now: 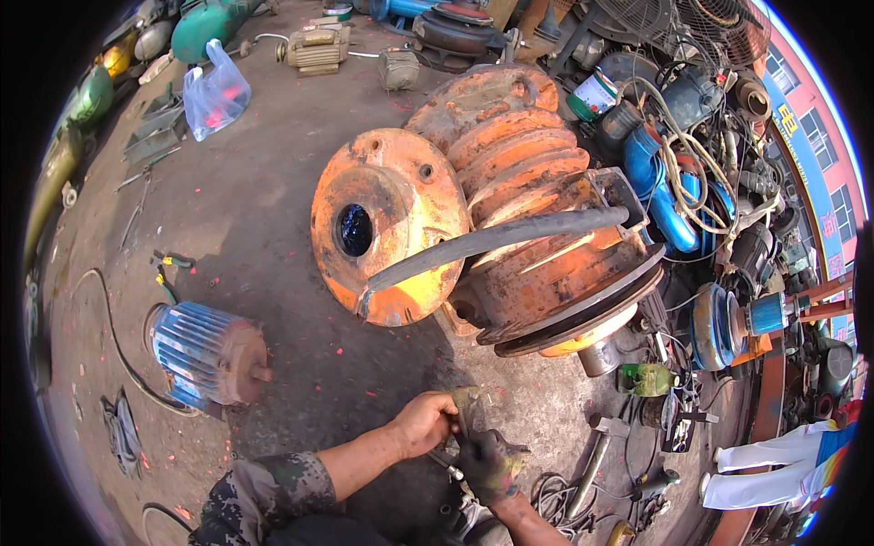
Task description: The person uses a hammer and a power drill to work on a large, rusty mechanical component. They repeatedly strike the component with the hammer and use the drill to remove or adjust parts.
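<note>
Oily workshop floor [273, 227]; glove [466, 405] between left hand [423, 423] and right hand [487, 464].

Count, by kind:
- Big orange pump [510, 209]: 1, centre of frame, with 1 grey hose [492, 241] lying across it.
- Small blue finned motor [205, 355]: 1, lower left.
- Beige motor [314, 47]: 1, top centre-left.
- Clear plastic bag [214, 91]: 1, upper left.
- Green tanks: 2, upper left, one large [205, 23] and one small [91, 96] at the edge.
- Blue pipe elbow [655, 182]: 1, upper right.
- Blue-and-grey motor [733, 323]: 1, right.
- Hammer [596, 455]: 1, lower right.
- Hands: 2, bottom centre: left hand [423, 423] bare, right hand [487, 464] in a dark glove.
- Right-side scrap pile: too tangled to count.
</note>
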Demonstrator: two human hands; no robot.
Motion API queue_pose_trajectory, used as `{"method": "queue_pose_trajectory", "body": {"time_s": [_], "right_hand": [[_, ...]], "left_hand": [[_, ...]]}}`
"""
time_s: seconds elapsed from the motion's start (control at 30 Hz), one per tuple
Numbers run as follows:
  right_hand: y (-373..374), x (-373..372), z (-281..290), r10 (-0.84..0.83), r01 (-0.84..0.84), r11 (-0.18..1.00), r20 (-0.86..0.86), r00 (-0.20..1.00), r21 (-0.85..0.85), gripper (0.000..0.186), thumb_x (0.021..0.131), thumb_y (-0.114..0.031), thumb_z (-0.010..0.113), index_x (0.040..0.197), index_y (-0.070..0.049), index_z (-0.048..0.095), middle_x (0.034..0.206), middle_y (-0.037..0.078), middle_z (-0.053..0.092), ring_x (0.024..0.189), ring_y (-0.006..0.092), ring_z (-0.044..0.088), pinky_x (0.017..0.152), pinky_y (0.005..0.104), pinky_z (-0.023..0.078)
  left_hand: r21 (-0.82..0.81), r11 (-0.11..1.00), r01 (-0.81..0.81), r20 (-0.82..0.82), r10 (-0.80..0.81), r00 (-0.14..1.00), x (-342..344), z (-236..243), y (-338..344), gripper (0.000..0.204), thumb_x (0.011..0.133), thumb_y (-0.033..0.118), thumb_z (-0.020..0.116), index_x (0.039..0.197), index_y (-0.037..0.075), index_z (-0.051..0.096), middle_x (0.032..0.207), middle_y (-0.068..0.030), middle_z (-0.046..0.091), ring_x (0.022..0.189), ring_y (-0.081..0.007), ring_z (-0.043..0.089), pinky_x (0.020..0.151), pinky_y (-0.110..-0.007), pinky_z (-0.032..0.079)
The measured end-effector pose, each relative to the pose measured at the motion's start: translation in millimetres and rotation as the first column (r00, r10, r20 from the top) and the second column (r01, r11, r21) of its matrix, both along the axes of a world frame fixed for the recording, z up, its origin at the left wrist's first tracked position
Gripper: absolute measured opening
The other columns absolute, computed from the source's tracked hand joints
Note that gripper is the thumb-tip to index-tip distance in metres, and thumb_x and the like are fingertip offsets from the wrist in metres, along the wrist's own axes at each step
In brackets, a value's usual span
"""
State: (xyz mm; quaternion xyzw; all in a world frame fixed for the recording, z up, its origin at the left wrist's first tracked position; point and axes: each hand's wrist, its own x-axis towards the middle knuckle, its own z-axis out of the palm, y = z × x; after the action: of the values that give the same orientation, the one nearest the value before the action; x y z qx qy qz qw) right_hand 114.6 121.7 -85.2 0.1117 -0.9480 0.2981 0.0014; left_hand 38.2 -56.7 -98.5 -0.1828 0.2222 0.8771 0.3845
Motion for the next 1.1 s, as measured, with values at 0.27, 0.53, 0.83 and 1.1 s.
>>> {"method": "queue_pose_trajectory", "body": {"time_s": [0.27,0.53,0.83,1.1], "right_hand": [[-22.1,-7.1,38.8,0.189,-0.224,0.971,-0.308,0.932,-0.082,0.029,0.074,-0.002,0.078,0.100,-0.007,0.066,0.090,0.012,0.069,0.084,0.0335,0.070,0.070,0.0445,0.056],[-23.2,7.6,26.6,-0.015,0.048,0.971,0.140,0.990,-0.236,0.016,0.087,-0.015,0.076,0.097,-0.008,0.066,0.075,0.015,0.065,0.071,0.0345,0.068,0.065,0.0470,0.054],[-23.9,9.0,6.2,0.276,-0.305,0.944,-0.210,0.938,-0.122,0.020,0.081,-0.012,0.078,0.097,-0.007,0.067,0.092,0.013,0.069,0.085,0.0343,0.070,0.072,0.0455,0.056],[-24.2,5.8,21.4,0.251,-0.264,0.922,-0.082,0.965,-0.285,0.021,0.081,-0.010,0.079,0.100,-0.006,0.070,0.088,0.015,0.071,0.081,0.0353,0.071,0.072,0.0454,0.057]], "left_hand": [[-0.352,0.936,-0.001,-0.361,-0.134,0.923,27.2,-50.6,15.6,0.026,0.103,0.010,0.057,0.122,0.002,0.073,0.119,-0.0029,0.075,0.108,-0.0138,0.067,0.097,-0.031,0.053],[0.025,0.998,-0.059,-0.137,0.062,0.989,3.2,25.8,17.9,0.045,0.108,0.031,0.058,0.143,0.004,0.056,0.137,-0.0053,0.065,0.124,-0.0158,0.061,0.107,-0.032,0.049],[-0.165,0.930,-0.327,-0.355,0.253,0.900,19.4,-68.3,6.8,0.056,0.106,0.044,0.039,0.141,0.005,0.056,0.131,-0.0122,0.065,0.119,-0.0289,0.063,0.104,-0.043,0.051],[-0.366,0.918,0.150,-0.150,-0.217,0.965,27.1,-22.2,1.6,0.043,0.110,0.017,0.039,0.148,-0.001,0.049,0.141,-0.0156,0.061,0.124,-0.0292,0.064,0.107,-0.041,0.053]]}}
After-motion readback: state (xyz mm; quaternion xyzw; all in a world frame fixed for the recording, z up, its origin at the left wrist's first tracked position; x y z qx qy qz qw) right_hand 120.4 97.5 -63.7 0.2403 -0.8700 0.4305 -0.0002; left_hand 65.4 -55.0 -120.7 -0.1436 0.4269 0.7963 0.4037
